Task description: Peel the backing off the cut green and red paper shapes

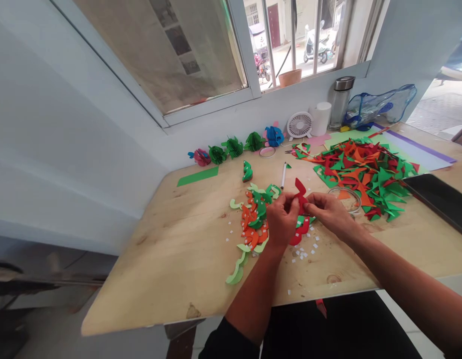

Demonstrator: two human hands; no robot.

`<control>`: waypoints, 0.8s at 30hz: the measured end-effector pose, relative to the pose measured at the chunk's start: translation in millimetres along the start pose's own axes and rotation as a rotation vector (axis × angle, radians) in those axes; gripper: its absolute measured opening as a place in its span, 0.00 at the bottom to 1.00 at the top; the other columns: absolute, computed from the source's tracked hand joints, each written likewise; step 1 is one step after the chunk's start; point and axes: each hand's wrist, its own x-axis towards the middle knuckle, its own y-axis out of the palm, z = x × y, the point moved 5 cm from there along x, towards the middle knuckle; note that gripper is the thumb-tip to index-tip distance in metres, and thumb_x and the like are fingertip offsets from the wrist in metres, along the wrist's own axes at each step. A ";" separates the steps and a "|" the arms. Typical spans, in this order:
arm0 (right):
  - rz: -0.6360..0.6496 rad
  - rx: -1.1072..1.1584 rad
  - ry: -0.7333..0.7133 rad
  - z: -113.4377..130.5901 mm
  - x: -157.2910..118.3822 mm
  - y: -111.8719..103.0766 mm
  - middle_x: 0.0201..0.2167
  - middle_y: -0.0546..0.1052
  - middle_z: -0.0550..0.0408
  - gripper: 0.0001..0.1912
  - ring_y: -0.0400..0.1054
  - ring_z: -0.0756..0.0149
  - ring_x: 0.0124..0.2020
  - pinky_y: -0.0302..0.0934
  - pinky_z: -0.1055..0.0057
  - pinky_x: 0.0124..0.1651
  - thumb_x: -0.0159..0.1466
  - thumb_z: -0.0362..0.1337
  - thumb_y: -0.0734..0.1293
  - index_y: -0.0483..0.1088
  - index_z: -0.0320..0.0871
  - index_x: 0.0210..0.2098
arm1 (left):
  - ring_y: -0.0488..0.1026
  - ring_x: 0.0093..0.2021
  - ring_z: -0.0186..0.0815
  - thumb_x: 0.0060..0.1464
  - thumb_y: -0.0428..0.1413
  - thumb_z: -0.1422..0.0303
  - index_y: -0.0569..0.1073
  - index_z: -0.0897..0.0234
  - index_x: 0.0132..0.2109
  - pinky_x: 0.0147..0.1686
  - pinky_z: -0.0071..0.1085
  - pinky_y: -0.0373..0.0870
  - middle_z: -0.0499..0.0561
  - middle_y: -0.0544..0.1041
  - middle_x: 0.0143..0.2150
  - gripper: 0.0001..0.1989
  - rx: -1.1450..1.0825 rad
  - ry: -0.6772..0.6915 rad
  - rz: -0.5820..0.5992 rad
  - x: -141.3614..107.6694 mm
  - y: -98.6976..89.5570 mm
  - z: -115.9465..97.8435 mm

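Both hands meet over the middle of the table, pinching a curved red paper piece (300, 186) between them. My left hand (283, 219) is closed on its left side, thumb and fingers together. From the right, my right hand (326, 209) grips the same piece with its fingertips. More red paper pieces (298, 235) lie just below the hands, with small white squares (303, 253) scattered around them. Left of my left hand is a heap of curved orange (249, 219) and green paper pieces (258, 207), many dotted with white squares. A pale green curved strip (238, 267) lies nearest the front.
A large pile of red, orange and green paper scraps (365, 169) covers the right side, beside a black phone-like slab (440, 199) and a tape ring (356, 199). Green paper balls (233, 146), a small white fan (300, 124) and a glass bottle (341, 102) line the wall. A white pen (283, 175) lies behind the hands.
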 end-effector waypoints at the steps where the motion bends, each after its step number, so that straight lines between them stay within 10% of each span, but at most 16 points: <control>1: -0.008 0.015 0.011 -0.5 -0.1 -0.8 0.18 0.69 0.59 0.11 0.60 0.71 0.21 0.54 0.74 0.24 0.52 0.43 0.66 0.68 0.41 0.22 | 0.71 0.27 0.30 0.48 0.59 0.68 0.77 0.63 0.33 0.29 0.25 0.65 0.47 0.76 0.26 0.05 -0.050 -0.041 0.017 1.2 0.6 1.6; 9: -0.045 0.079 0.075 -3.3 0.1 -8.4 0.17 0.67 0.60 0.11 0.57 0.72 0.20 0.50 0.73 0.23 0.50 0.44 0.66 0.67 0.42 0.21 | 0.70 0.23 0.29 0.39 0.64 0.65 0.77 0.68 0.32 0.21 0.25 0.64 0.49 0.76 0.26 0.12 -0.327 -0.419 0.179 5.3 5.3 21.2; 24: -0.029 0.285 0.027 -5.6 1.2 -0.7 0.16 0.60 0.65 0.16 0.51 0.74 0.20 0.46 0.74 0.23 0.51 0.45 0.70 0.62 0.43 0.19 | 0.71 0.23 0.28 0.44 0.62 0.67 0.75 0.66 0.33 0.24 0.24 0.66 0.46 0.75 0.25 0.08 -0.219 -0.201 0.161 4.9 7.1 15.8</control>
